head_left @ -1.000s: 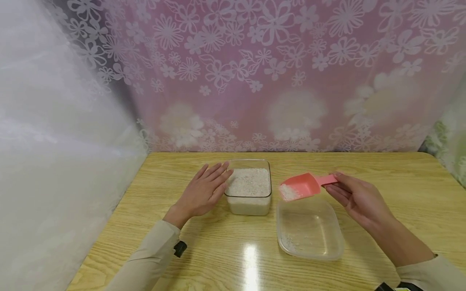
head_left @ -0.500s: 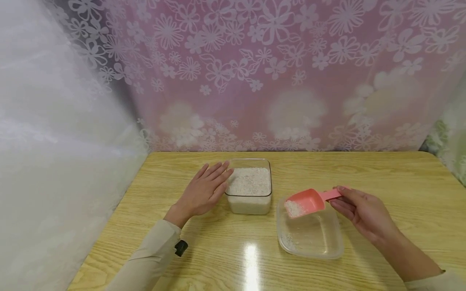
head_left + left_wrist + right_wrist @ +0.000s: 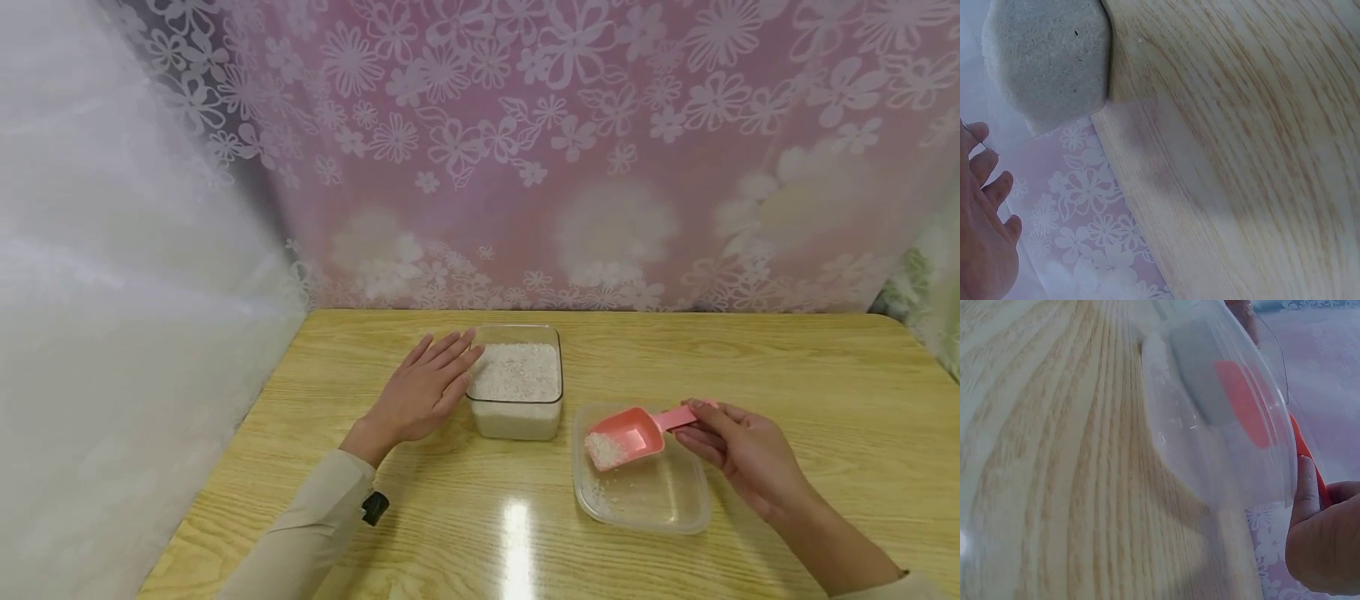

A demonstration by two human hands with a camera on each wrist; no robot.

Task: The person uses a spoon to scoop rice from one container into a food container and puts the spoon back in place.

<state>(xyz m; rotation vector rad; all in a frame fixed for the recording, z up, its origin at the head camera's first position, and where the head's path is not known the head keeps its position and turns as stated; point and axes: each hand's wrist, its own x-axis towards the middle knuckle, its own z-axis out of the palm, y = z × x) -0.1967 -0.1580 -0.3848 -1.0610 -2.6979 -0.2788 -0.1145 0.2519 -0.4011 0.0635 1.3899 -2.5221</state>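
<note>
My right hand (image 3: 750,454) grips the handle of a pink scoop (image 3: 636,433), which carries a small heap of white rice (image 3: 604,450) at its lip. The scoop is tilted down over a clear plastic container (image 3: 678,521) with some grains on its bottom. Through that container's wall in the right wrist view, the scoop's bowl (image 3: 1244,403) shows as a red shape. My left hand (image 3: 420,392), fingers straight, rests against the left rim of a square clear bin (image 3: 517,421) that is well filled with rice. In the left wrist view the rice (image 3: 1047,59) shows through the bin's side.
Both containers stand on a wood-grain table (image 3: 450,533), the bin farther back and left of the plastic container. Behind the table hangs a pink flowered curtain (image 3: 495,208). A whitish sheet (image 3: 135,333) hangs along the left side.
My right hand has lowered the scoop from beyond the plastic container's far rim to over its inside, bringing it nearer to me. My left hand stays at the bin.
</note>
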